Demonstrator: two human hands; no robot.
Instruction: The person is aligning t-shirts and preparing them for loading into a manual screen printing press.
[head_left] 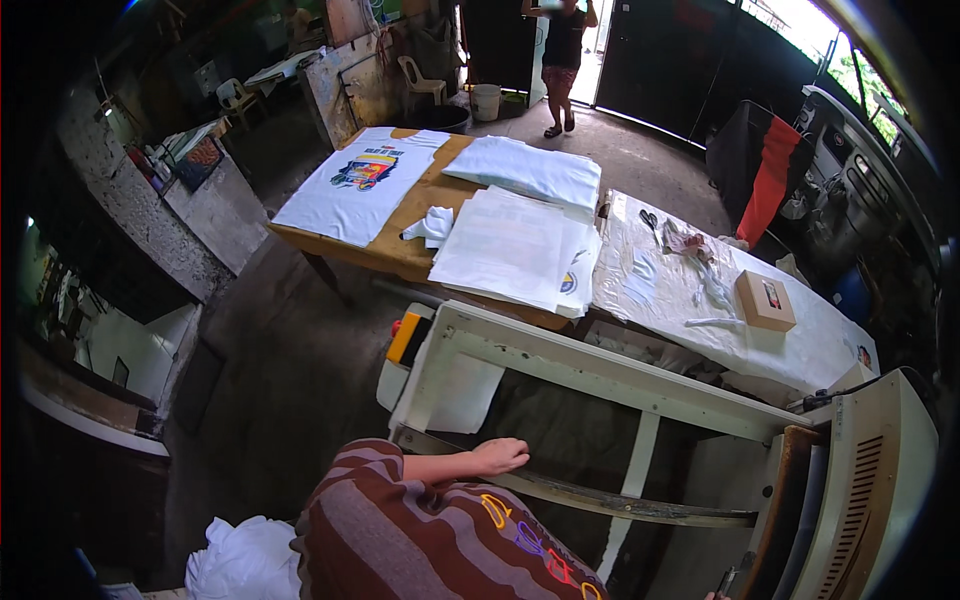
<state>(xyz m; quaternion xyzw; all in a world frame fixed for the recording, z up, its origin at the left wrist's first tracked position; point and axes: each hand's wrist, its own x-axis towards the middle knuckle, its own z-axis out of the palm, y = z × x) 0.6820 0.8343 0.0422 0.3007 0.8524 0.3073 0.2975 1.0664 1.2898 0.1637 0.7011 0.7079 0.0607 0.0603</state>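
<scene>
My left hand (502, 456) lies over the long rail (630, 499) of a white metal machine frame (560, 345). Its fingers are curled in, and the palm side is hidden, so I cannot make out what, if anything, is in it. At the bottom edge only a sliver of my right hand (716, 597) shows, beside a dark metal piece (729, 577) on the frame's near side. Inside the frame's left end hangs a white sheet (460, 392). A vented metal housing (862, 490) closes the right end.
Beyond the frame, a wooden table (408, 262) carries a printed white T-shirt (355, 190), stacked white shirts (525, 165) and white sheets (505, 245). Right of it, a covered table holds scissors (649, 219) and a cardboard box (766, 302). A person (562, 60) stands by the doorway. White cloth (243, 560) lies lower left.
</scene>
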